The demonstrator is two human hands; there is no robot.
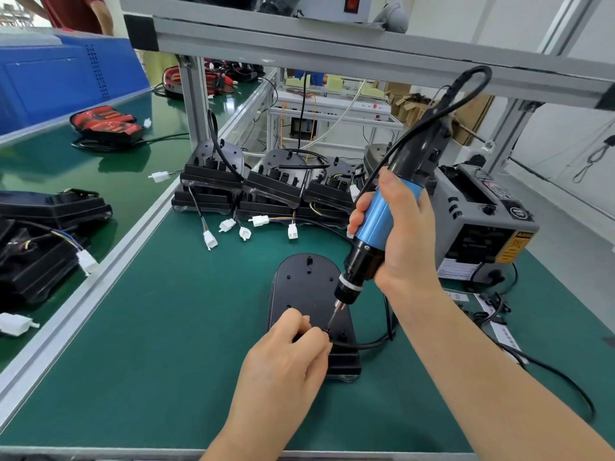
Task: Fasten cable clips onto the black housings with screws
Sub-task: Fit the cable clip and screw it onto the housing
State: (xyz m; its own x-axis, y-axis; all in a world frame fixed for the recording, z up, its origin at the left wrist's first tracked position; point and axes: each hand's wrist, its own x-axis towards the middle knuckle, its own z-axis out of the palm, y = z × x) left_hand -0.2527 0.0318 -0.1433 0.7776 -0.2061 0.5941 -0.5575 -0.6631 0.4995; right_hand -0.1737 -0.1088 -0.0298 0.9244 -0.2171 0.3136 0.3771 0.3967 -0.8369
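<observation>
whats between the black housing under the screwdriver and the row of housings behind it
White plastic wire connectors lying on the green mat; head view.

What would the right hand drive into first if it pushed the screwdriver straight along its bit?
The right hand aims the blue-bodied electric screwdriver down-left. Its bit ends at the small black clip that the left hand pinches on the flat black plastic housing. Contact is unclear; the left fingers sit beside that line.
</observation>
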